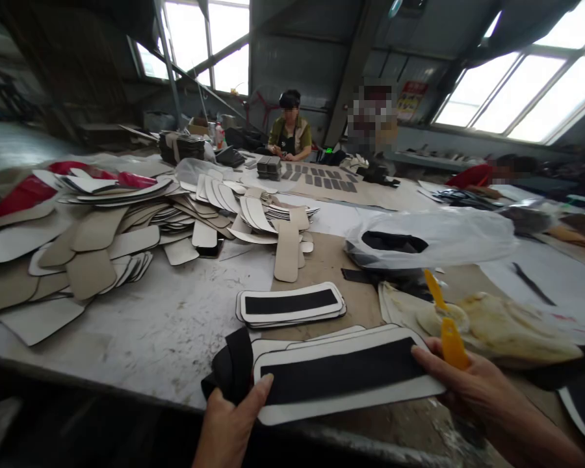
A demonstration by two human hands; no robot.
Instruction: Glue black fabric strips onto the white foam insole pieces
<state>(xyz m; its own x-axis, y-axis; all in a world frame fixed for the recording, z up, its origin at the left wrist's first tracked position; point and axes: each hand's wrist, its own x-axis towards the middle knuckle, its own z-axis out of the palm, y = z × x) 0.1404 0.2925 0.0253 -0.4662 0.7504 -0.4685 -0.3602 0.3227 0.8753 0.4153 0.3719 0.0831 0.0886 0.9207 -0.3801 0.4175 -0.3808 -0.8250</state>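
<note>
A long white panel with rounded corners and a black strip (pixel 341 374) along its middle lies tilted between my two hands. My left hand (pixel 231 419) pinches its left end, thumb on top. Beside that thumb, a folded black strap (pixel 238 364) touches or rests in the same hand; which, I cannot tell. My right hand (pixel 472 383) grips the panel's right end, thumb on the black strip. A yellow plastic piece (pixel 453 344) stands at the right fingers; whether they hold it is unclear. Similar white panels (pixel 316 338) lie partly hidden behind the held one.
A small stack of strip-bearing panels (pixel 292 304) lies just beyond. Loose white and beige pieces (pixel 95 273) pile up at left. At right are a clear plastic bag (pixel 448 234) and a stained yellowish bag (pixel 517 325). A co-worker (pixel 290 133) sits across the table.
</note>
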